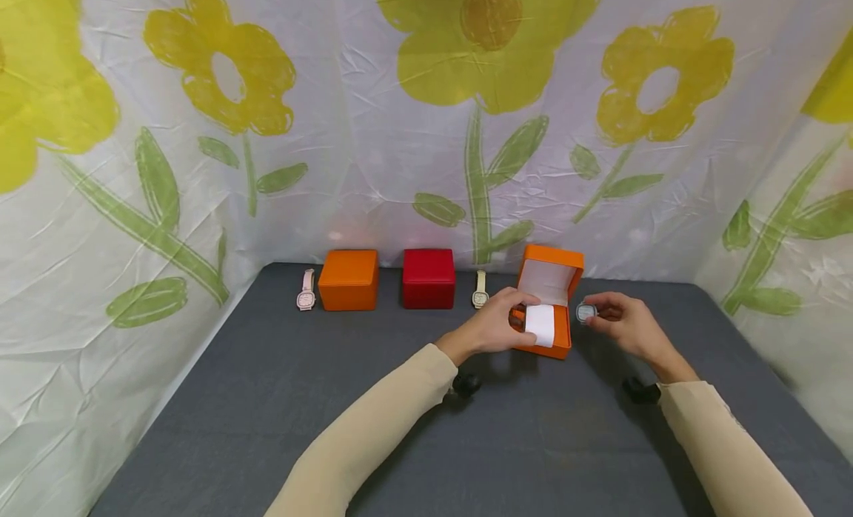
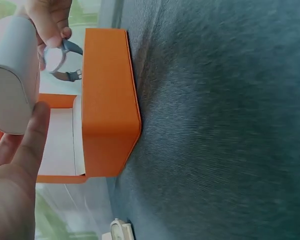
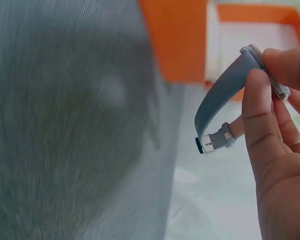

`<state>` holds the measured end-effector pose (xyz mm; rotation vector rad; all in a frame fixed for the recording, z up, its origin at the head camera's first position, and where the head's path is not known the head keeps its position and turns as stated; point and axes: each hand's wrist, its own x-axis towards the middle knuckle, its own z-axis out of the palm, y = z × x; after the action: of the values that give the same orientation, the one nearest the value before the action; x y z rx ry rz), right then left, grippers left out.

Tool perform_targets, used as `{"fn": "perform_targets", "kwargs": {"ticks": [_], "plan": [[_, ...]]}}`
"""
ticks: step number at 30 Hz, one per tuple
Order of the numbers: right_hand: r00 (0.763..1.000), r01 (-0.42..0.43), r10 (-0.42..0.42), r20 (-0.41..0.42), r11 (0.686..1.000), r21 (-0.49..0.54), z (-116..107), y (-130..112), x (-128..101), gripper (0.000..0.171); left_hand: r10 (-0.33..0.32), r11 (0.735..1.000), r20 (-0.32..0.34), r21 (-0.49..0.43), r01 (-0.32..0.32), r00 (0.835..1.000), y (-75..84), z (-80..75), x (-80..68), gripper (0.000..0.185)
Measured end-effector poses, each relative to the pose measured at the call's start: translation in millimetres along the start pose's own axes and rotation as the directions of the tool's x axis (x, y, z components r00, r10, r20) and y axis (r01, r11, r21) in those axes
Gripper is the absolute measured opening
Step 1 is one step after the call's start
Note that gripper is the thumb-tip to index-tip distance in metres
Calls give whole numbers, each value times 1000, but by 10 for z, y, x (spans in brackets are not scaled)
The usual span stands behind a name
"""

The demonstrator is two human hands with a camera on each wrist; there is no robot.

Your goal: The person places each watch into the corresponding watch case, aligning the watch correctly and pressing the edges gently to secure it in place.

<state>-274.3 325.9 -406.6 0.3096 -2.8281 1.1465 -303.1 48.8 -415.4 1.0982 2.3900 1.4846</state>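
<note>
An orange watch box (image 1: pixel 561 338) stands with its lid up at the right of the table. My left hand (image 1: pixel 496 326) grips a white watch cushion (image 1: pixel 540 324) by its sides; in the left wrist view the cushion (image 2: pixel 19 75) is held above the box (image 2: pixel 109 100). To the right of the box, my right hand (image 1: pixel 625 321) pinches a watch (image 1: pixel 585 312) by its case. The right wrist view shows its blue-grey strap (image 3: pixel 225 90) hanging in a loop, with the buckle fastened.
Along the back, from the left, are a pink-strapped watch (image 1: pixel 306 291), a shut orange box (image 1: pixel 349 280), a shut red box (image 1: pixel 429 279) and a cream-strapped watch (image 1: pixel 480 289). A flowered curtain (image 1: pixel 373 184) hangs behind the dark grey table (image 1: pixel 280 398).
</note>
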Motion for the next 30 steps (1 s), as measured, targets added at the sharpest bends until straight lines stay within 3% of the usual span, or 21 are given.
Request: {"fn": "perform_targets", "kwargs": {"ticks": [9, 14, 20, 25, 30], "plan": [[986, 166, -161, -47, 978, 124, 126, -309, -157, 34, -11, 989, -78, -145, 0, 997, -23, -73, -230, 51], [974, 225, -223, -26, 960, 167, 219, -432, -177, 32, -24, 973, -70, -229, 7, 997, -1, -98, -317, 53], [960, 270, -281, 8, 931, 245, 315, -567, -165, 31, -54, 939, -63, -342, 29, 997, 23, -119, -417, 55], [955, 282, -297, 9, 914, 293, 349, -658, -155, 31, -27, 931, -101, -365, -12, 994, 2, -142, -456, 56], [957, 260, -289, 34, 901, 347, 373, -742, -137, 31, -1, 923, -91, -383, -34, 996, 19, -188, -500, 57]]}}
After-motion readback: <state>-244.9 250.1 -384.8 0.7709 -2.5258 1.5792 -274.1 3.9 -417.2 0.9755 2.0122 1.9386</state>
